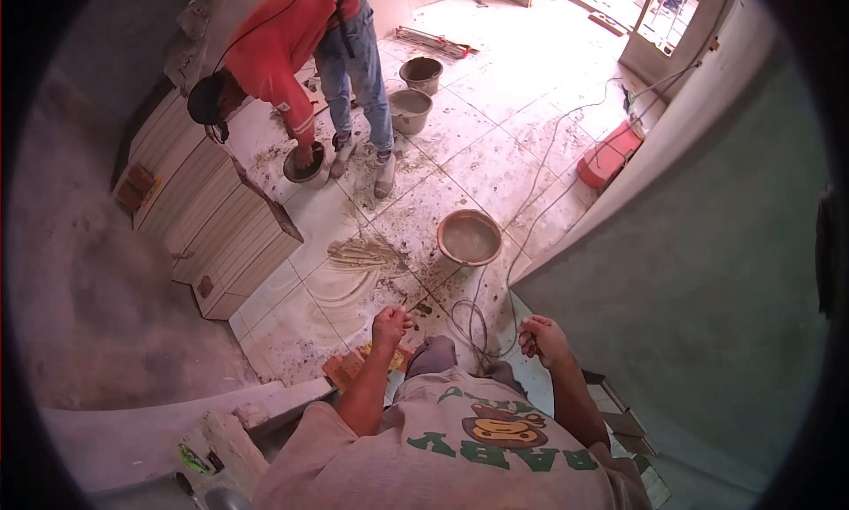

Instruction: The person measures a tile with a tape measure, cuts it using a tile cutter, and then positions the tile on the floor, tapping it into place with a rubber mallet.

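Leftmost, a stack of tiles (221, 231) stood beside the tiled floor (508, 107). To its right, a co-worker (281, 46) in a red top bent forward, one hand lowered into a dark bucket (307, 182). Next, a smeared patch of mortar (363, 253) lay on the floor ahead of the left hand (391, 329). Orange-brown blocks (343, 369) lay beside the left forearm. The left grip was curled inward; its exact gap, and whether it enclosed anything, could not be determined. Farther ahead, two grey buckets (411, 124) stood close together. The brown-rimmed bucket (442, 243) stood upright on the floor, forward of both grips, laterally between them and well apart from each. Its grey content was visible below the rim. Nearer the wearer, a looped cable (455, 315) lay between the two hands. The right hand (543, 340) was raised beside the wall (681, 271), fingers bent; its gap and any held item could not be determined. Rightmost, a red case (610, 155) rested on the floor.
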Motion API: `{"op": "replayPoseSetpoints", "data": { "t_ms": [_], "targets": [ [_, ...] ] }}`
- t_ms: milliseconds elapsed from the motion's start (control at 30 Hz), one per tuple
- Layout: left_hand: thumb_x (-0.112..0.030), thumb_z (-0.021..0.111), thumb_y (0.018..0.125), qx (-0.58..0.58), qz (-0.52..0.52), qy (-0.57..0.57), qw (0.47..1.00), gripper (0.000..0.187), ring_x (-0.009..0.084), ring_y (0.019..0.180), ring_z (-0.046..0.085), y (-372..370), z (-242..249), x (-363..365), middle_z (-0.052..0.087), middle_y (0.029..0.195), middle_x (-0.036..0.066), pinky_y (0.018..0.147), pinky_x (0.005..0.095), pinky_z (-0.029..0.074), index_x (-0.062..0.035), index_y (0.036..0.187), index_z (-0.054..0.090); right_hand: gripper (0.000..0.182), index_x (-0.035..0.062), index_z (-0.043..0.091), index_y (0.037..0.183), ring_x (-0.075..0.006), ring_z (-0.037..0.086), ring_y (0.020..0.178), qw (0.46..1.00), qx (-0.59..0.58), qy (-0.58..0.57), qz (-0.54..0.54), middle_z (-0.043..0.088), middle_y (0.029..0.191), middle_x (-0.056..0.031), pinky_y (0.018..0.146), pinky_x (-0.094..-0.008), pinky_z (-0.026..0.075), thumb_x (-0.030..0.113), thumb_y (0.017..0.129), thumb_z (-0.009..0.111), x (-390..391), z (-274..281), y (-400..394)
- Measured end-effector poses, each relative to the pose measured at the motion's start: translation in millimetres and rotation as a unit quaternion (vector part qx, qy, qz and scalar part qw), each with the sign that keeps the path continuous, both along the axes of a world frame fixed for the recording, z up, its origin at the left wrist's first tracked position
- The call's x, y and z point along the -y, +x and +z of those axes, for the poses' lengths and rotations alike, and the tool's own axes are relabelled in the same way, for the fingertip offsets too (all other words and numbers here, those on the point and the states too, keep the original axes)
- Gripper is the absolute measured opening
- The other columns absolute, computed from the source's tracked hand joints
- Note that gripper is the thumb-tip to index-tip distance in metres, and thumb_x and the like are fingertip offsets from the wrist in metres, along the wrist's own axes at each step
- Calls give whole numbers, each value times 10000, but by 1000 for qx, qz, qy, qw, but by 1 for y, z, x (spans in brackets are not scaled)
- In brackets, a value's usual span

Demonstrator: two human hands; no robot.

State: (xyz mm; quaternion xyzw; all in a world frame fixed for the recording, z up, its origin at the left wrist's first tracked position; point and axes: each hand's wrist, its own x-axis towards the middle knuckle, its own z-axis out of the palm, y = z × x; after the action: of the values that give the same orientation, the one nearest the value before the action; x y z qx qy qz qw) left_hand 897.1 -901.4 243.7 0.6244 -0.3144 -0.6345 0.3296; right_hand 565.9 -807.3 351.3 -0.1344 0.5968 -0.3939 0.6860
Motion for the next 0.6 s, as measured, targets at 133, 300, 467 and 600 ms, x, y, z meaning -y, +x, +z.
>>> {"op": "replayPoseSetpoints", "data": {
  "t_ms": [133,300,467,600],
  "targets": [
    [-268,570,904,-7,11,-26,1000,217,92,603,596,35,5,57,631,766,28,492,215,440,-53,920,594,191,75,572,773,-131,518,380,999,-39,14,-28,576,550,-30,349,-242,391,211,904,538,44,3,10],
    [-288,554,902,23,36,-14,999,204,112,678,618,82,9,113,637,827,31,550,234,473,-100,978,579,179,80,549,779,-138,543,424,992,-107,31,-64,575,581,-37,362,-249,388,189,914,506,85,6,-2],
    [-269,547,906,7,70,49,996,173,125,694,631,75,5,138,636,822,16,563,248,493,-113,976,569,186,80,541,770,-145,545,431,991,-116,25,-64,577,588,-43,366,-255,388,197,912,513,129,-12,-25],
    [-297,554,911,-39,64,71,995,204,134,712,639,43,7,191,652,851,35,583,255,492,-104,975,568,190,69,546,768,-156,553,451,987,-128,73,-58,583,610,-48,388,-264,401,206,899,531,188,-24,-33]
  ]
}}
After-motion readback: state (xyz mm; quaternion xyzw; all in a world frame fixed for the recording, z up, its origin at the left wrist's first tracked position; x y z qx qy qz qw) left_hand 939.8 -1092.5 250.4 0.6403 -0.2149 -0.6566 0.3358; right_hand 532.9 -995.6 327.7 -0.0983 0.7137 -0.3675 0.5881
